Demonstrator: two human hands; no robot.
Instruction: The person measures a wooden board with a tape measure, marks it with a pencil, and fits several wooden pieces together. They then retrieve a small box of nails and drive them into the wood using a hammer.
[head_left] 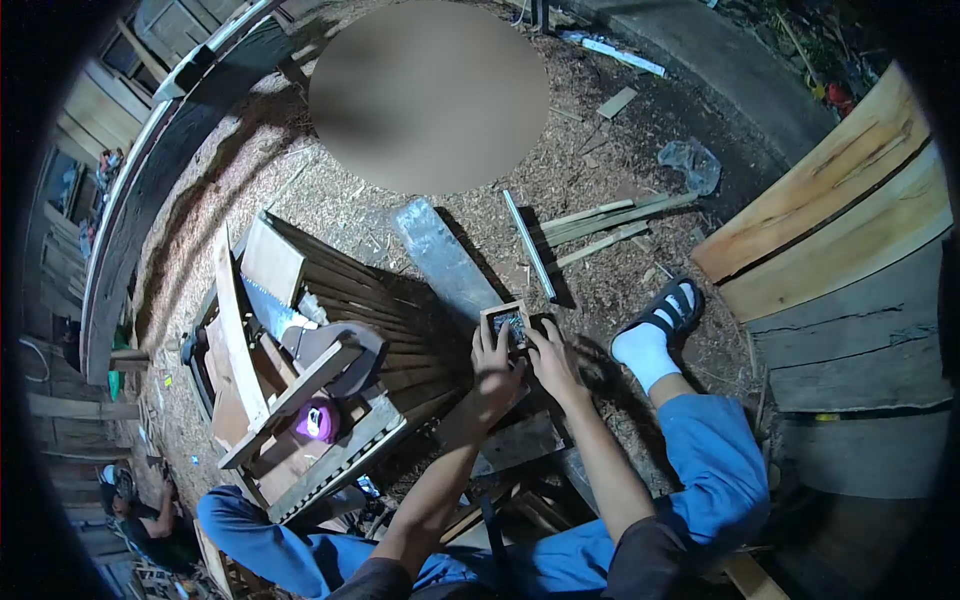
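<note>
A small wooden frame or box [505, 312] with dark, glinting contents too small to make out lies near the lower end of a grey, scuffed board [440, 250]. My left hand [492, 365] is at its lower left side, fingers on its edge. On its right side rests my right hand [552, 362], with the fingers against the rim. Both hands hold the small box between them.
To the left stands a slatted wooden crate [350, 290] holding a saw [268, 308] and a purple round object [318, 420]. Wood strips [600, 222] and a metal bar [528, 245] lie ahead. Large planks [830, 210] lean right. Another person [150, 520] is at far lower left.
</note>
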